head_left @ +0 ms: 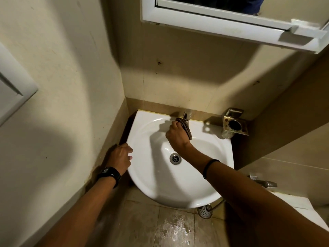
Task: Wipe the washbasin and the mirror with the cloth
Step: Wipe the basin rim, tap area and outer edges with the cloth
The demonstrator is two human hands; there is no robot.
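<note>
We see the white washbasin [178, 191] set in the wall corner, its drain [175, 158] near the bowl's middle. On its left edge rests the left hand [121, 157]; at its back edge the right hand [175, 136] presses the checked cloth [187, 128].

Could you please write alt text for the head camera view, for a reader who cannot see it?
A person's right hand presses a checked cloth against the tap at the back of a white washbasin, while the left hand rests on the basin's left rim. A white-framed mirror hangs on the wall above.
</note>
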